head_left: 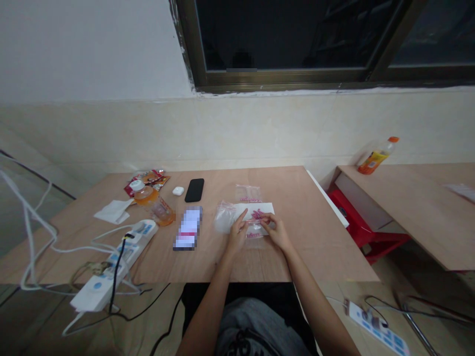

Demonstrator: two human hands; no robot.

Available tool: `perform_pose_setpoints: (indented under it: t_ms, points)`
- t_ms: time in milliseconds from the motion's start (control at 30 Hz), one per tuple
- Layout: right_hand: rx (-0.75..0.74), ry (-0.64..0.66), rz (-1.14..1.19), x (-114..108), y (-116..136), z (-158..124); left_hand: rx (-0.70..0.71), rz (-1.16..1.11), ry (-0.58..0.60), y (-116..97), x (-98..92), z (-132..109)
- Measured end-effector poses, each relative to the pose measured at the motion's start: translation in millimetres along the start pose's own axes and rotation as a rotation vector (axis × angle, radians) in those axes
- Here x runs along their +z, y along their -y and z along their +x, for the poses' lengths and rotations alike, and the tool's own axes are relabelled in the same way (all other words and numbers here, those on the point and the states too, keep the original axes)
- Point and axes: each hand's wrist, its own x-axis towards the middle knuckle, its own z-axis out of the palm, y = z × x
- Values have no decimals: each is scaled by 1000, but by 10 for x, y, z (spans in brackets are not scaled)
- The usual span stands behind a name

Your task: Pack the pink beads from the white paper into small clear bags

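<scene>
My left hand and my right hand rest close together on the wooden table, both over a white sheet strewn with small pink pieces. The left hand's fingers are pinched near the sheet's edge. The right hand's fingertips are pinched at the pink pieces. What either hand pinches is too small to make out. A clear plastic bag lies just left of the sheet. Another small clear bag with pink pieces lies behind it.
A black phone, white earbud case, blurred phone screen, lying orange bottle, snack packets, tissue and power strip with cables lie to the left. To the right: a red stool and second table with bottle.
</scene>
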Motion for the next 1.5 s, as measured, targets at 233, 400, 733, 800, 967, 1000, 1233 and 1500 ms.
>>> perform_pose_setpoints:
  t_ms: [233,400,733,800,967,1000,1233,1500]
  points:
    - [-7,-13,83,-45,114,11,54,5,-118,-25,10,2]
    - [18,-244,210,-223,243,195,74,43,-200,-58,7,13]
    - [-52,-121,172,-314,34,1108,74,64,-222,36,12,41]
    - [-49,-94,151,-279,-72,1272,69,61,-221,55,12,49]
    - [-1,-59,166,-144,-322,1552,90,90,-212,66,15,43]
    - [23,-63,154,-118,-367,1590,95,97,-209,62,16,39]
    - [156,-205,-1,-110,-574,1728,80,107,-214,41,29,32]
    - [191,-264,73,-277,-564,1048,98,141,-196,50,22,48]
